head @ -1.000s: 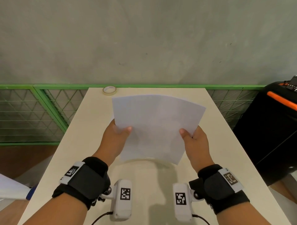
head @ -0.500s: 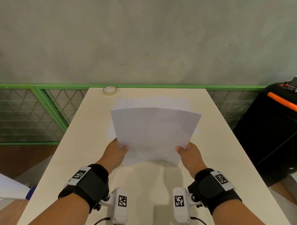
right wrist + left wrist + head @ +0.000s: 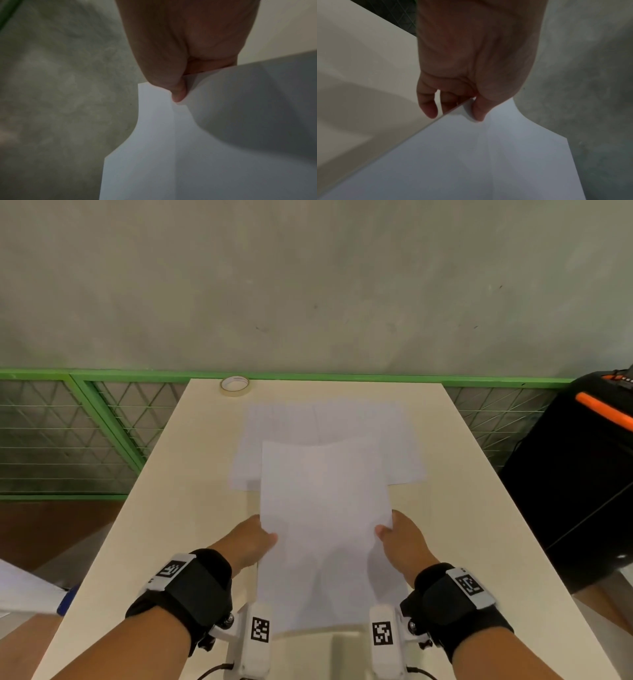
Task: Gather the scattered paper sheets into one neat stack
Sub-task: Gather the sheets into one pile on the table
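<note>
I hold a bundle of paper sheets [image 3: 325, 529] by its two long sides, my left hand [image 3: 248, 542] pinching the left edge with the thumb on top and fingers [image 3: 428, 108] underneath, my right hand [image 3: 406, 539] pinching the right edge the same way. A second ago I had the bundle lifted, tilted up and turned wide side across; now it has come down and runs lengthwise toward me, low over the table [image 3: 171, 508], its near end close to the table's near edge between my wrists. Lowering it has uncovered more sheets [image 3: 329, 422] lying flat on the middle of the table toward the far edge, partly overlapped by the far end of what I hold. Whether the bundle touches the table I cannot tell. The roll of tape [image 3: 235, 385] sits where it was, at the far edge near the left corner.
</note>
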Action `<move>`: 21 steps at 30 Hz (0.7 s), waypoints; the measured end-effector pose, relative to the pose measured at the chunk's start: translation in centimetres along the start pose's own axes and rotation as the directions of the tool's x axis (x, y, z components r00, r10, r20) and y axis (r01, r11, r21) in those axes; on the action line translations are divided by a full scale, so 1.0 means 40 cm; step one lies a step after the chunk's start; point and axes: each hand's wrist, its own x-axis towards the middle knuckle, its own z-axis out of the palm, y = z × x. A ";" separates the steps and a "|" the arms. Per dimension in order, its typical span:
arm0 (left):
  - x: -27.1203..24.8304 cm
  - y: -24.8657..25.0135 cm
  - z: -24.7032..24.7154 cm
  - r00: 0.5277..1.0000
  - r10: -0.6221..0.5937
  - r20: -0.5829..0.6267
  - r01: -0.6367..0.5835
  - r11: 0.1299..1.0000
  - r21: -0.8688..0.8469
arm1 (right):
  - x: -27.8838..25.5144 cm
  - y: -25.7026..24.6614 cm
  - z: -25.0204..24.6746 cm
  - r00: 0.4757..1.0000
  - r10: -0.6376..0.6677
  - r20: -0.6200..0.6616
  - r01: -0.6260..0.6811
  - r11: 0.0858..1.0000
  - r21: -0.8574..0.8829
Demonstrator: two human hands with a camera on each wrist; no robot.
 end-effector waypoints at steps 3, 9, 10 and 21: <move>0.010 -0.024 0.028 0.993 -0.118 0.021 0.118 0.993 -0.028 | 0.001 0.024 0.020 0.999 0.040 0.033 -0.039 0.998 -0.039; 0.027 -0.021 0.038 0.993 -0.116 0.011 0.117 0.990 -0.083 | 0.019 0.034 0.025 0.997 0.075 0.019 -0.074 0.997 -0.021; 0.034 -0.017 0.035 0.995 -0.097 0.005 0.097 0.991 -0.096 | 0.025 0.027 0.021 0.998 0.065 0.003 -0.065 0.998 -0.015; 0.112 0.144 -0.066 0.988 0.085 -0.129 -0.103 0.986 -0.134 | 0.197 -0.102 -0.060 0.996 -0.014 -0.090 0.009 0.999 -0.048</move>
